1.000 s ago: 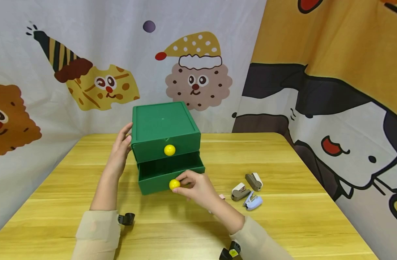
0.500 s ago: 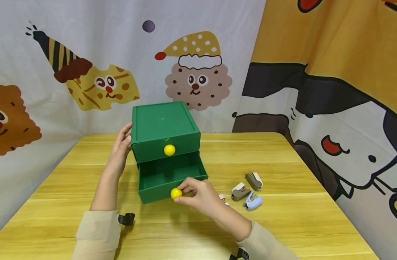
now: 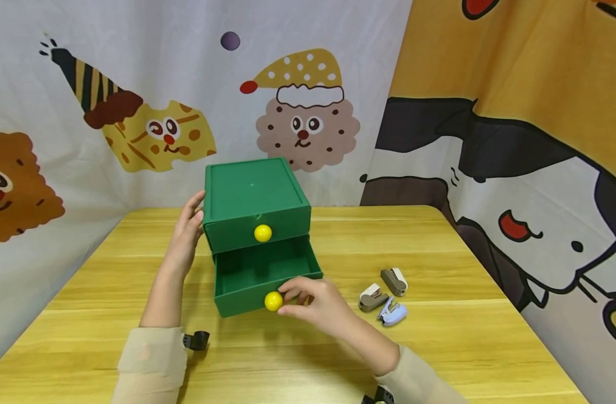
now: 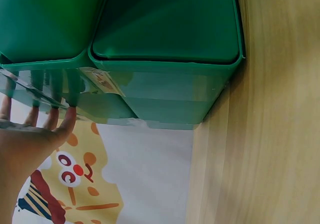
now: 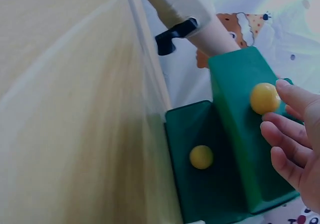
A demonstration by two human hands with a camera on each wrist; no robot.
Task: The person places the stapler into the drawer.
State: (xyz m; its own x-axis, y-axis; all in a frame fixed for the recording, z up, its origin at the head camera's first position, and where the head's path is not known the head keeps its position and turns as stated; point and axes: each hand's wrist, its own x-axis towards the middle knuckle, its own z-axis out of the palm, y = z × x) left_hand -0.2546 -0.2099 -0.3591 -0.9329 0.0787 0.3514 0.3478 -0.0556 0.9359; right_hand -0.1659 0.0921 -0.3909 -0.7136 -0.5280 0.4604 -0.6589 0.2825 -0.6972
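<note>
A green two-drawer cabinet [image 3: 254, 188] stands on the table, each drawer fronted by a round yellow knob. Its lower drawer [image 3: 267, 264] is pulled out, and the visible inside holds nothing. My right hand [image 3: 320, 306] is just right of the lower knob [image 3: 274, 301], thumb and fingers parted and no longer closed round it. In the right wrist view, loosely bent fingers [image 5: 287, 134] hover close to a yellow knob [image 5: 265, 98]. My left hand [image 3: 185, 235] rests along the cabinet's left side; the left wrist view shows its extended fingertips [image 4: 52, 116] against that wall.
Right of the cabinet lie a grey-and-white stapler [image 3: 395, 281], another grey-and-white stapler [image 3: 372, 298] and a light blue stapler [image 3: 392, 312]. A printed curtain [image 3: 161, 67] hangs behind the wooden table [image 3: 439, 348].
The lower drawer has come further out toward me, drawn by my right hand. That hand has since loosened off the knob, shifting slightly right and covering a pink item. My left hand stays put.
</note>
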